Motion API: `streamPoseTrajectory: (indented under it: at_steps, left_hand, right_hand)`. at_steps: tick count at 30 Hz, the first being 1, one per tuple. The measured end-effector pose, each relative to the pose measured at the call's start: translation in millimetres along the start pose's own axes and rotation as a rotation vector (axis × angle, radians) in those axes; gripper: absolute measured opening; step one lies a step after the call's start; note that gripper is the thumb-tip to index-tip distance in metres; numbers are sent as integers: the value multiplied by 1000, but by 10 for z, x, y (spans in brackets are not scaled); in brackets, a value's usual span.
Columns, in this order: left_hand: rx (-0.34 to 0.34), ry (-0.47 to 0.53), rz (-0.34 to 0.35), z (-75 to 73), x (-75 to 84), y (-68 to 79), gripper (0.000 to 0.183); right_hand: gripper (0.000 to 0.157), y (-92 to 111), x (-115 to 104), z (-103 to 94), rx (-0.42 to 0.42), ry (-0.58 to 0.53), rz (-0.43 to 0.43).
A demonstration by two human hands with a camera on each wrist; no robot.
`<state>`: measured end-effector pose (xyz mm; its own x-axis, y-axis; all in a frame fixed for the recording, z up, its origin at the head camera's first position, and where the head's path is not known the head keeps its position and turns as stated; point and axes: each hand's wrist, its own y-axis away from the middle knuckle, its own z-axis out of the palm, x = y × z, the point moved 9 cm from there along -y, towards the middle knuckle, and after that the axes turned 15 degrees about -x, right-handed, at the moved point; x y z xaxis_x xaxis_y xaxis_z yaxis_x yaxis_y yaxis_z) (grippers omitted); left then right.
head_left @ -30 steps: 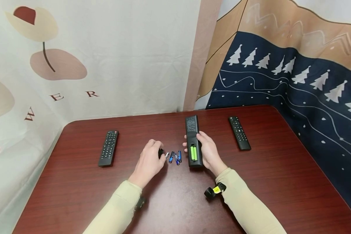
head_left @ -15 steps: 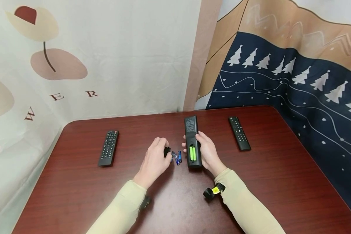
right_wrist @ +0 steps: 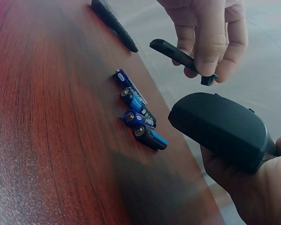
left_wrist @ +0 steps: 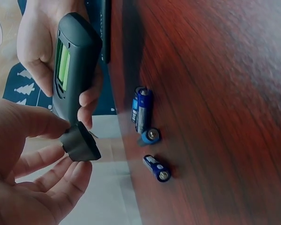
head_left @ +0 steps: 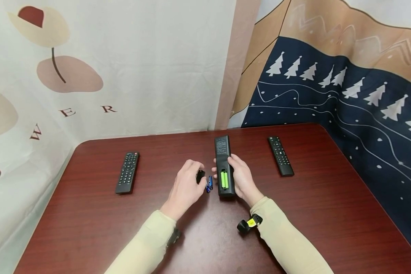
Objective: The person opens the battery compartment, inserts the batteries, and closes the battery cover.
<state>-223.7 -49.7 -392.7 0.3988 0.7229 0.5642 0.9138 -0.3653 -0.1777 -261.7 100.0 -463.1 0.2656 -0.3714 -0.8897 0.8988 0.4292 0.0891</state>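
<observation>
My right hand (head_left: 244,179) grips a black remote control (head_left: 222,152), its back turned up in the head view. Two green batteries (head_left: 224,180) lie side by side in its uncovered battery compartment. Between thumb and fingertips, my left hand (head_left: 188,186) pinches a small black battery cover (left_wrist: 79,143). In the right wrist view the cover (right_wrist: 178,54) is held a little above the lower end of the remote (right_wrist: 220,124), apart from it. Several blue batteries (right_wrist: 140,105) lie on the table beneath; my left hand partly hides them in the head view.
A second black remote control (head_left: 127,173) lies buttons up at the left of the dark red table (head_left: 89,213). Another black remote (head_left: 281,156) rests at the right. Printed fabric (head_left: 157,68) hangs behind the table's far edge.
My left hand has moved right with the battery cover, passing over the blue batteries and closer to the remote. My right hand and its remote have shifted slightly left.
</observation>
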Motion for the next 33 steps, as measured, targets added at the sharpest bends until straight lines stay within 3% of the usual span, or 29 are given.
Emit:
streamPoseTrajectory:
  at_steps: [11,19,33]
  left_hand:
    - [55,41,79,8,123,-34,19]
    - [53,77,87,19,169,-48,18]
    - [82,124,101,31,241,-82,15]
  right_hand:
    - [47,-12,18,16,-22,3,-2]
    - [46,0,20,28,3,3,2]
    - [47,1,31,10,51,118,19]
